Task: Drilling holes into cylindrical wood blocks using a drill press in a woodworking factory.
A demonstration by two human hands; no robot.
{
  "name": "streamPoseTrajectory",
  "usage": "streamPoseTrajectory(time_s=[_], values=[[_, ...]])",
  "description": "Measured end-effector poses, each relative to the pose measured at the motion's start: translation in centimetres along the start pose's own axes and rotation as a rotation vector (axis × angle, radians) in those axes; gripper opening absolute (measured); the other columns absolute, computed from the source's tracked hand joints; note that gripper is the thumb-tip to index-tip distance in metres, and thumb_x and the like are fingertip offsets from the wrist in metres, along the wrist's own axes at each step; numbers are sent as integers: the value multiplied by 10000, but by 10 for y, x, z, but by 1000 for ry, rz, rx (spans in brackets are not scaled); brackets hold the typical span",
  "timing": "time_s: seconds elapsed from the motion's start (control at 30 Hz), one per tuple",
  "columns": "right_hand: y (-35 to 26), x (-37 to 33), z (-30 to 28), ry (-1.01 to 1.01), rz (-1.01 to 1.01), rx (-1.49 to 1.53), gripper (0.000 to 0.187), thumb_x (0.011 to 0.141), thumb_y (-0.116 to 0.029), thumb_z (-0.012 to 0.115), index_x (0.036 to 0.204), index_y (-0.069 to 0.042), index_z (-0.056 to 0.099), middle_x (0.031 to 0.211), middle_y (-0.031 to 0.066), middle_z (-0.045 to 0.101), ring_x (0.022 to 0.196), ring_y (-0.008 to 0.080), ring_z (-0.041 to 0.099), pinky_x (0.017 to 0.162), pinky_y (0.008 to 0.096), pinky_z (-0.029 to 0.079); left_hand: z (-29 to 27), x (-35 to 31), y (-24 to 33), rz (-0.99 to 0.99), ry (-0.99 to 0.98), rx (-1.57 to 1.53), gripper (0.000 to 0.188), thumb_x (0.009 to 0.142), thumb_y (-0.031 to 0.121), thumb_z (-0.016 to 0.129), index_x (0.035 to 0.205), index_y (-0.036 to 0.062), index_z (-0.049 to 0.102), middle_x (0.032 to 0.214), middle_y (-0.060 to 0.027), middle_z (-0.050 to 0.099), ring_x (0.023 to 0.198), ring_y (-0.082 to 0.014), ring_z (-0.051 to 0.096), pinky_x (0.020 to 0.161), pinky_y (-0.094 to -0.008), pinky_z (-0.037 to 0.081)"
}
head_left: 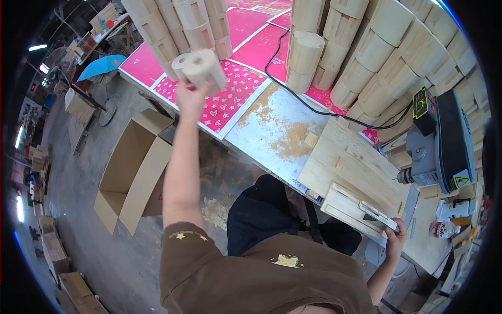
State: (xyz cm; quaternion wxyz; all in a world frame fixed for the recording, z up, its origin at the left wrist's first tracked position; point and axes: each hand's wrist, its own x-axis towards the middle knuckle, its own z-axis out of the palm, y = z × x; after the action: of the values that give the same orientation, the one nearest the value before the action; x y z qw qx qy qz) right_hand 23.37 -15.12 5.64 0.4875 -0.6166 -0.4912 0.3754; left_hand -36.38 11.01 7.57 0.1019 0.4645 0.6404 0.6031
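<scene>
Up high, a pale round wooden piece (201, 67) sits gripped in the left hand (191, 97), above the workbench's (272, 131) left edge beside stacked wooden pieces (180, 26). The right hand (396, 238) closes on the wooden jig's (355, 183) near corner.

Woodworking workshop, production type. You stand at long workbench (272, 131) with sawdust patch (290, 138) mid-surface. Stacks of pale turned wooden pieces (376, 57) crowd far edge. Bench drill machine (439, 141) at right end, black power cable (293, 89) running across the top. Open cardboard box (130, 172) on concrete floor (83, 172) at left. More wood stock (47, 240) piled along left wall.
</scene>
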Motion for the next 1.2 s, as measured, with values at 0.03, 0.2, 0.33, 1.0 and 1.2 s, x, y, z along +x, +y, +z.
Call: streamPoseTrajectory(time_s=[0.03,0.2,0.33,1.0,1.2], values=[[0,-1,0,0,-6,-16,240,703,-52,682,926,-32,594,912,22,558,855,123,521,762,238,410,-4,16,18,-9,19,7,558,596,212,813,1050,-18,585,941,-126,658,797,-215,643,682,-319,508],[-5,-4,4,47,12,-12,243,697,-49,685,922,-36,595,917,29,561,860,131,523,769,245,410,-13,110,-20,56,221,261,560,566,269,823,988,-36,615,900,-177,670,828,-270,656,725,-346,507],[-6,-5,3,33,26,-27,240,685,-63,694,903,-37,597,899,34,568,842,129,522,763,246,406,-1,135,-38,-31,285,518,592,546,317,829,971,-43,630,902,-200,665,840,-334,646,749,-380,501],[-13,-1,17,89,27,27,228,647,5,692,860,-25,619,822,27,559,795,131,529,731,245,410,235,-48,72,206,-166,-64,896,565,241,847,1249,-37,340,1218,-234,406,1124,-341,433,945,-411,365],[-14,-3,19,70,-11,37,217,666,8,690,867,-23,615,830,24,564,807,124,529,739,244,411,250,-51,56,237,36,-142,771,640,161,781,1247,-42,352,1180,-221,438,1117,-332,434,958,-404,354]])
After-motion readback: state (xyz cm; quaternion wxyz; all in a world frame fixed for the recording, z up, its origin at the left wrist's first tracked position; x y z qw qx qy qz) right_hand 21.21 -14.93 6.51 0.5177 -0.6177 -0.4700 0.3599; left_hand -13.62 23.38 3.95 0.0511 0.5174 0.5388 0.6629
